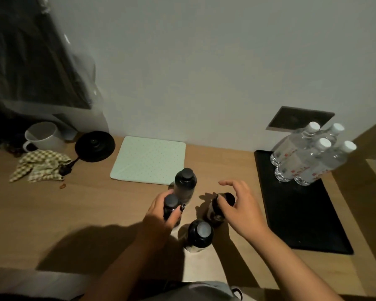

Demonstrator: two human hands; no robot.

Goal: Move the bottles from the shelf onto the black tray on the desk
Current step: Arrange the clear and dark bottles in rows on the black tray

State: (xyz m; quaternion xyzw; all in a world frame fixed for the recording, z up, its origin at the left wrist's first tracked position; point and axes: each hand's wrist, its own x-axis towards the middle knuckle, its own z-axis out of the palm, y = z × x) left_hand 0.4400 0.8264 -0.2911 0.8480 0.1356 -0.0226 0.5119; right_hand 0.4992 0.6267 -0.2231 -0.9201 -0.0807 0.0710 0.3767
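Just beneath right hand point(240, 205): bottle point(215, 213)

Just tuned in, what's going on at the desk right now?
A person is handling four dark-capped bottles on the desk. The left hand grips one dark bottle; the right hand touches the top of another. Four clear water bottles already stand on the black tray.
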